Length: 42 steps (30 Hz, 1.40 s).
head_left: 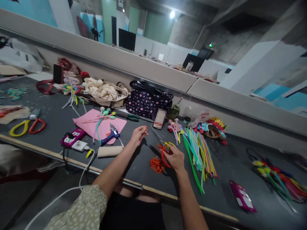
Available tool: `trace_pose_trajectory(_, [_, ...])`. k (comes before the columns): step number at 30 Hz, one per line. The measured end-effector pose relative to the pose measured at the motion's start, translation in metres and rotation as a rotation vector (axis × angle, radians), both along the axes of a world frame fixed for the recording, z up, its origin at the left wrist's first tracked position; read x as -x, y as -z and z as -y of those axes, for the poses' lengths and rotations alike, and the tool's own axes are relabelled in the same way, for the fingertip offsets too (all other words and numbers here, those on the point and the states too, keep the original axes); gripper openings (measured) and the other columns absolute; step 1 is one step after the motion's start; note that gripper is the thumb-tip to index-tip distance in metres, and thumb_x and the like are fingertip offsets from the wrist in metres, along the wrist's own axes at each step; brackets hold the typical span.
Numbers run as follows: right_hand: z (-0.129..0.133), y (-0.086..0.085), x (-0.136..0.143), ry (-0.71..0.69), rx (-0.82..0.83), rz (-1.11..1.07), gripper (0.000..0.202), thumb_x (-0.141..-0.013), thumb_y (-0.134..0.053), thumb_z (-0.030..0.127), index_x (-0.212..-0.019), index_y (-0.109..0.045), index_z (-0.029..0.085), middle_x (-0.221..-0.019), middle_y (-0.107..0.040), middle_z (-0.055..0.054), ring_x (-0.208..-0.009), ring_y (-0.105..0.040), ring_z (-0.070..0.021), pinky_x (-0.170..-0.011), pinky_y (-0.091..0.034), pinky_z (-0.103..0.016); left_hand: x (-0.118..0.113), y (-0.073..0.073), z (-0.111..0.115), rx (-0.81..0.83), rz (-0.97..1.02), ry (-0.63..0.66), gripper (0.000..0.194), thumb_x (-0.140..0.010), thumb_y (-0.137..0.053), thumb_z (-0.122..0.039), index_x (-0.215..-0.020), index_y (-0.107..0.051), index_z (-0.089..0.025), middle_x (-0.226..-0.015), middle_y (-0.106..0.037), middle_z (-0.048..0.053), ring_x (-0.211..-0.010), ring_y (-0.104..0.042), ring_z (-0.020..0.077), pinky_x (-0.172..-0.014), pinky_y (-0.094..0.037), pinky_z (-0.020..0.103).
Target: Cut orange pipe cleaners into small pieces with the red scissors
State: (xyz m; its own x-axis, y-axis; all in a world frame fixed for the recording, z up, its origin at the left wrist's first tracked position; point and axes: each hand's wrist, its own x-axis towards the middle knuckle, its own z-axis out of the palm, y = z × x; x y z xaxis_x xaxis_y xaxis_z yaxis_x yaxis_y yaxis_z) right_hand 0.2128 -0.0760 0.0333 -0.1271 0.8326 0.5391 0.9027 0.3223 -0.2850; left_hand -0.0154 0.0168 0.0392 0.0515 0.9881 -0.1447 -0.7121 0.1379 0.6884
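Observation:
My left hand [139, 135] is closed in a pinch on a small orange piece [145, 127] over the middle of the table. To its right, my right hand [175, 158] grips scissors [158, 136] with red and yellow handles, their blades pointing up and left. A pile of orange-red pieces [157, 164] lies on the dark table beside the scissors, just left of my right hand. Right of that hand is a bunch of coloured pipe cleaners [199, 153], green, yellow and pink. A cardboard-coloured roll [110, 151] rests left of my left forearm.
A pink sheet [86, 123] carries a blue glue gun [111, 135]. Behind stand a dotted dark bag [146, 102] and a cream bag [105, 92]. Scissors [20, 128] lie at the left; a purple packet [243, 196] is at the right. A white cable [62, 195] hangs over the front edge.

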Motion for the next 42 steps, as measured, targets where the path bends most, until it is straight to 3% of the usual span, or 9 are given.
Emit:
trace_pose_trajectory(5, [-0.017, 0.017, -0.001, -0.012, -0.017, 0.007, 0.049, -0.080, -0.059, 0.058, -0.107, -0.067, 0.018, -0.094, -0.071, -0.007, -0.082, -0.067, -0.0189, -0.071, -0.052, -0.028, 0.002, 0.017, -0.003, -0.035, -0.076, 0.085, 0.032, -0.062, -0.082, -0.029, -0.080, -0.063, -0.011, -0.068, -0.060, 0.000, -0.056, -0.057, 0.0072, -0.058, -0.054, 0.021])
trace_pose_trajectory(8, [-0.017, 0.028, -0.003, -0.030, -0.022, -0.042, 0.047, -0.079, -0.063, 0.055, -0.108, -0.067, 0.018, -0.086, -0.070, -0.005, -0.068, -0.064, -0.0152, -0.066, -0.051, -0.026, 0.000, 0.015, 0.002, -0.037, -0.059, 0.085, 0.035, -0.063, -0.081, -0.034, -0.081, -0.062, -0.012, -0.081, -0.065, 0.003, -0.058, -0.059, 0.0070, -0.060, -0.055, 0.022])
trace_pose_trajectory(11, [-0.013, 0.033, -0.006, -0.063, -0.047, -0.078, 0.047, -0.079, -0.065, 0.053, -0.108, -0.066, 0.016, -0.081, -0.068, -0.005, -0.061, -0.061, -0.0138, -0.064, -0.051, -0.025, -0.004, 0.007, 0.009, -0.038, -0.046, 0.058, 0.033, -0.065, -0.080, -0.034, -0.082, -0.061, -0.013, -0.078, -0.065, 0.002, -0.056, -0.058, 0.0063, -0.060, -0.054, 0.021])
trace_pose_trajectory(19, [-0.008, 0.031, -0.004, -0.086, -0.035, -0.045, 0.048, -0.079, -0.064, 0.054, -0.109, -0.065, 0.017, -0.077, -0.068, -0.005, -0.061, -0.061, -0.0152, -0.063, -0.051, -0.026, -0.005, 0.000, 0.017, -0.084, -0.118, -0.022, 0.030, -0.067, -0.079, -0.033, -0.081, -0.062, -0.013, -0.082, -0.067, 0.004, -0.066, -0.063, 0.0110, -0.064, -0.053, 0.023])
trace_pose_trajectory(31, [-0.012, 0.040, -0.004, -0.099, -0.080, 0.042, 0.051, -0.080, -0.063, 0.055, -0.113, -0.065, 0.016, -0.092, -0.072, -0.008, -0.078, -0.068, -0.0181, -0.072, -0.053, -0.026, -0.005, 0.004, 0.010, -0.087, -0.147, -0.093, 0.028, -0.064, -0.079, -0.028, -0.081, -0.064, -0.013, -0.075, -0.066, 0.002, -0.064, -0.061, 0.0107, -0.063, -0.053, 0.024])
trace_pose_trajectory(42, [-0.014, 0.040, -0.003, -0.035, -0.057, 0.021, 0.051, -0.079, -0.062, 0.058, -0.110, -0.066, 0.017, -0.090, -0.072, -0.007, -0.073, -0.067, -0.0176, -0.069, -0.052, -0.026, -0.008, 0.011, 0.009, -0.136, -0.335, -0.118, 0.028, -0.065, -0.076, -0.028, -0.087, -0.065, -0.015, -0.076, -0.064, 0.002, -0.065, -0.058, 0.0115, -0.062, -0.049, 0.023])
